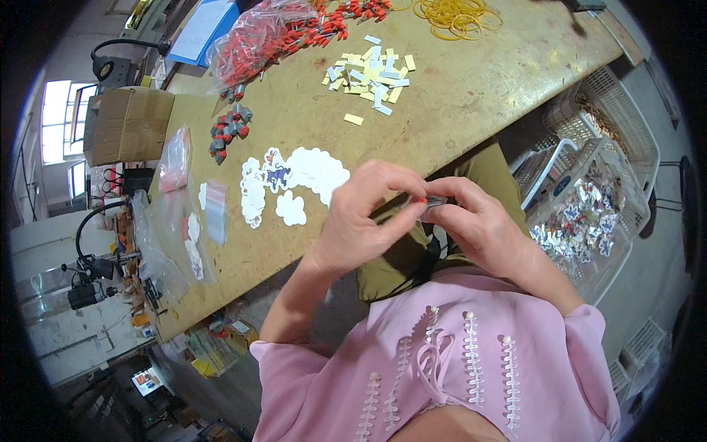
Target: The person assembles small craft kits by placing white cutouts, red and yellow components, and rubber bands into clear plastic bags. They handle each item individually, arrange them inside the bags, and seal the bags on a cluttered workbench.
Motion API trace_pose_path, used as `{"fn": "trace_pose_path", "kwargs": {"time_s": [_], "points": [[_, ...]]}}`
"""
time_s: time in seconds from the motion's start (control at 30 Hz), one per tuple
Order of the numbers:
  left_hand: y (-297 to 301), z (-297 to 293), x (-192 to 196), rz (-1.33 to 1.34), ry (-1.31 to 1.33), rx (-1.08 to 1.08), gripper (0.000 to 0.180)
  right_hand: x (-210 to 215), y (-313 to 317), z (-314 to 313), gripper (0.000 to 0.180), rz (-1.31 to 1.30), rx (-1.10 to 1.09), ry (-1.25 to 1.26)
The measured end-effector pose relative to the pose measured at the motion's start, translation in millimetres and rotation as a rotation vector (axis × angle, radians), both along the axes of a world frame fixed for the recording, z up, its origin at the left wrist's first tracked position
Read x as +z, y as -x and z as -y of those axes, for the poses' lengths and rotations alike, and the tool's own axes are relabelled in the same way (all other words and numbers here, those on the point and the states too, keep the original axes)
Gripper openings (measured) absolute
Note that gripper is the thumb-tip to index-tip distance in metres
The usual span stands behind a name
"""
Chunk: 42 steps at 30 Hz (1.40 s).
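My left hand point(372, 214) and my right hand point(479, 221) meet above my lap at the table's near edge. Both are closed, fingertips pinched on one small grey-and-red piece point(433, 202). Most of it is covered by the fingers, and its exact kind cannot be made out. Beside my left hand lie white cloud-shaped cards point(313, 168), some blank and some printed. One blank cloud-shaped card point(291, 208) lies apart from the others. Farther left is a small cluster of grey-and-red pieces point(230, 131).
A plastic bag of red-tipped pieces point(258, 40) lies at the far side, near yellow rubber bands point(456, 18). Small yellow and white rectangles point(375, 74) are heaped mid-table. Clear bags point(173, 214) line the left edge. At right, a plastic basket point(626, 221) holds many packed pieces.
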<state>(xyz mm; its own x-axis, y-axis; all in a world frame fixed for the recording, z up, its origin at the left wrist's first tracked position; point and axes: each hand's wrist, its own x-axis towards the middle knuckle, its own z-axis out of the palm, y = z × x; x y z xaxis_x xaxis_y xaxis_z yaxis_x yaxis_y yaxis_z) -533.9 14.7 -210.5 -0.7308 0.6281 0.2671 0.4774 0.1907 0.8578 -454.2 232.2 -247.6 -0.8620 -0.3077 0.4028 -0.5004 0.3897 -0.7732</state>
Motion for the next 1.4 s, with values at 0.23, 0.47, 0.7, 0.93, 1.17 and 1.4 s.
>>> {"fn": "trace_pose_path", "kwargs": {"time_s": [0.23, 0.47, 0.7, 0.93, 1.17, 1.4], "points": [[52.5, 7.9, 7.4, 0.006, 0.296, 0.327, 0.017, -1.1, -7.4, -7.0, 0.028, 0.087, -0.009, -0.025], [113.4, 30.1, -21.0, -0.125, 0.515, 0.185, 0.019, -8.3, -16.0, -15.4, 0.025, 0.085, -0.045, -0.018], [122.6, -10.1, -32.7, 0.191, 0.247, 0.257, 0.021, -14.2, -13.0, -21.0, 0.024, 0.066, -0.062, -0.024], [118.9, -12.5, -35.0, -0.008, 0.358, 0.3, 0.021, -18.2, -14.2, -28.3, 0.024, 0.055, -0.088, -0.032], [117.7, -4.7, -29.8, -0.054, 0.52, 0.35, 0.015, -21.0, -15.3, -26.6, 0.023, 0.057, -0.076, -0.02], [105.3, -2.3, -33.2, -0.007, 0.401, 0.421, 0.014, -22.9, -19.4, -25.9, 0.021, -0.016, -0.12, -0.066]]}}
